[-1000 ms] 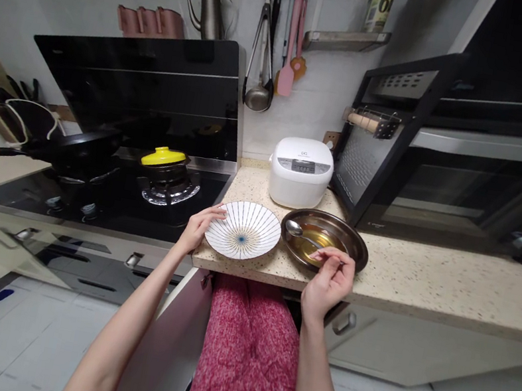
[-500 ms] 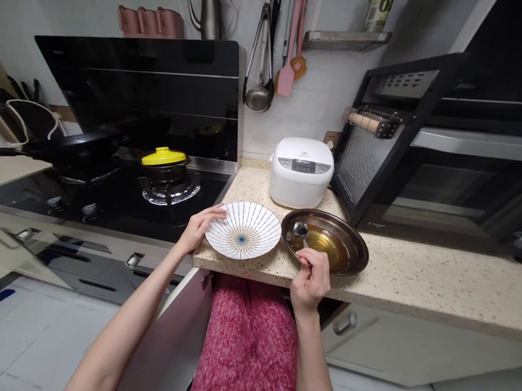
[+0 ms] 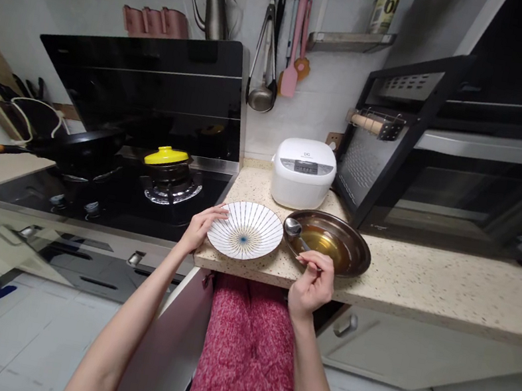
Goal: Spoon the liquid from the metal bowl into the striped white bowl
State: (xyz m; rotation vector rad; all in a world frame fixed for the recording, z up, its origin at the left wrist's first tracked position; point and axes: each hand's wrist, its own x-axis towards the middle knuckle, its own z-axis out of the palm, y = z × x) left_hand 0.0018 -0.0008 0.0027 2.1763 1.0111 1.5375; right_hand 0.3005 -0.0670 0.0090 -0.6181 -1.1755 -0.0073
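Pinches spoon (image 3: pixel 293 228) by handle in right hand (image 3: pixel 312 287), over bowl (image 3: pixel 359 248) just beyond; brings that hand nearer plate (image 3: pixel 244 238) than a second ago, shortening reach; touches plate, just beside left hand (image 3: pixel 199 228), cannot tell how firmly

Before me runs a beige countertop (image 3: pixel 442 281) flecked with darker specks. Close to its front edge I see the white plate (image 3: pixel 245 230) with its dark rays resting on it, and right beside that the dark metal bowl (image 3: pixel 361 258), their rims so near I can't tell whether they touch. Farther back stands a white rice cooker (image 3: pixel 304 173), with a black rack (image 3: pixel 385 177) to its right.
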